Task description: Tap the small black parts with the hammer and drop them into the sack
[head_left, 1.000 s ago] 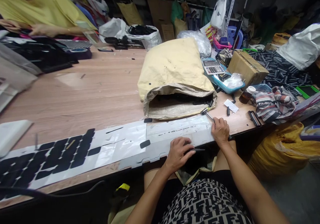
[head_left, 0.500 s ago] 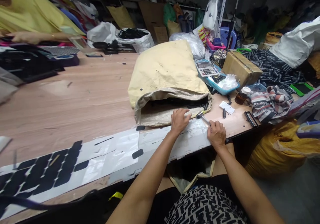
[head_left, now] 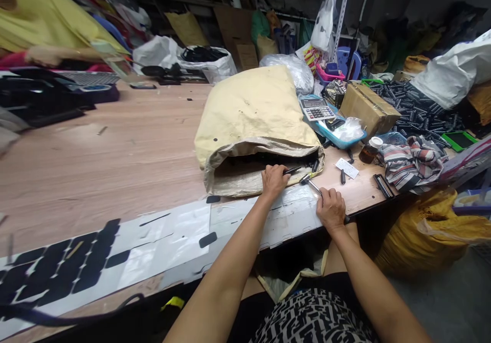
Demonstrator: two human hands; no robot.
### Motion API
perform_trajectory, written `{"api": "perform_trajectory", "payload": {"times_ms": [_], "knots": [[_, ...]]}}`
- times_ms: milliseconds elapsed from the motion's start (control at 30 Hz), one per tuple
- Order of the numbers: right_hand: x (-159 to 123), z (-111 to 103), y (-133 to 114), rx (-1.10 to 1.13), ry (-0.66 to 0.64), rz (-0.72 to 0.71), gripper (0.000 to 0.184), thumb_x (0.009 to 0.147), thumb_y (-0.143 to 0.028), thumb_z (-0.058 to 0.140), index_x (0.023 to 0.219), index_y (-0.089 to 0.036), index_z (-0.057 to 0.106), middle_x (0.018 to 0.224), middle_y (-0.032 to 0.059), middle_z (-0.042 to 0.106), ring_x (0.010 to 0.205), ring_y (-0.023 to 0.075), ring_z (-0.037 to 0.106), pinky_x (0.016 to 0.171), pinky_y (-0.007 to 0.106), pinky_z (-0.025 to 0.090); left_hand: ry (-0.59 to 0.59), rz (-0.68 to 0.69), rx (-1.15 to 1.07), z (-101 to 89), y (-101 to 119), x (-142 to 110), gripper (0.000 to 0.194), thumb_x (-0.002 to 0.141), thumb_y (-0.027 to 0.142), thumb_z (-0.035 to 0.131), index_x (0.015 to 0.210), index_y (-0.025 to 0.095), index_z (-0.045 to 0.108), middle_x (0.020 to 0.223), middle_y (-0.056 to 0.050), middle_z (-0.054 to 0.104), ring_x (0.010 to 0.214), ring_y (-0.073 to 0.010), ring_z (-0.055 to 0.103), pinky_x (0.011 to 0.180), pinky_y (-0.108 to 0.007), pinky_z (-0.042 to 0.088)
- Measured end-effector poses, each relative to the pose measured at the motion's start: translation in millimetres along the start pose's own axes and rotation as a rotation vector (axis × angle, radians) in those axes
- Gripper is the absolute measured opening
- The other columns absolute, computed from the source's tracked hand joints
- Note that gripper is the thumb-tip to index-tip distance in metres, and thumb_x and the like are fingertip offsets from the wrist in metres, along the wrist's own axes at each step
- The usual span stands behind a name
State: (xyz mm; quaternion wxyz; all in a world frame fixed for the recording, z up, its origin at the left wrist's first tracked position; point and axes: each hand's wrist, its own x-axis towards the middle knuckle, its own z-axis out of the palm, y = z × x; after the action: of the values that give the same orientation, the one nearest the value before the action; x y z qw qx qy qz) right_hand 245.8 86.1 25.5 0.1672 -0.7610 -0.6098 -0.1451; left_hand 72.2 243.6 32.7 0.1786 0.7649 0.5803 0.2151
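My left hand (head_left: 274, 180) is closed at the lower lip of a cream woven sack (head_left: 253, 103). From its fingertips a thin black piece (head_left: 293, 170) points right; its exact kind is hard to make out. My right hand (head_left: 331, 208) is wrapped round what looks like a small hammer (head_left: 313, 186), with a silver shaft and a dark grip end. The hammer's metal head rests near the right corner of the sack's mouth, over the white-covered table edge. More black pieces lie inside the sack, mostly in shadow.
Right of the sack are a calculator (head_left: 316, 110), a blue tray (head_left: 347, 141), a cardboard box (head_left: 369, 107) and a brown bottle (head_left: 370, 150). Black pads (head_left: 95, 255) lie on a white sheet at left. A co-worker in a yellow top (head_left: 57, 16) sits across the table.
My left hand has closed on a thin black piece at the sack's mouth; its fingers were looser and apart before. The right hand keeps its hold on the hammer, almost unmoved.
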Motion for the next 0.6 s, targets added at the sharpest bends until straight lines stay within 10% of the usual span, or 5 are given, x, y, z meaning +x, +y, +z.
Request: {"api": "perform_trajectory", "payload": {"times_ms": [333,600], "knots": [[1.3,-2.4,0.2,-0.009,-0.026,0.010,0.031,0.093,-0.024,0.050,0.121,-0.022,0.063,0.097,0.0073,0.057,0.089,0.0229,0.044,0.073,0.033,0.031,-0.045,0.153,-0.235,-14.9,-32.2,-118.8,0.013,0.085,0.028,0.068,0.096,0.024,0.071,0.096,-0.003,0.070,0.094,-0.0243,0.056,0.088,-0.038,0.040],[2.6,-3.3,1.9,-0.020,-0.014,0.000,0.030,0.094,-0.023,0.050,0.120,-0.022,0.064,0.097,0.0077,0.058,0.088,0.0227,0.045,0.073,0.032,0.032,-0.021,0.139,-0.225,-10.2,-30.7,-121.0,0.020,0.084,0.034,0.071,0.102,0.025,0.072,0.097,-0.003,0.070,0.097,-0.0250,0.056,0.091,-0.040,0.041]]}}
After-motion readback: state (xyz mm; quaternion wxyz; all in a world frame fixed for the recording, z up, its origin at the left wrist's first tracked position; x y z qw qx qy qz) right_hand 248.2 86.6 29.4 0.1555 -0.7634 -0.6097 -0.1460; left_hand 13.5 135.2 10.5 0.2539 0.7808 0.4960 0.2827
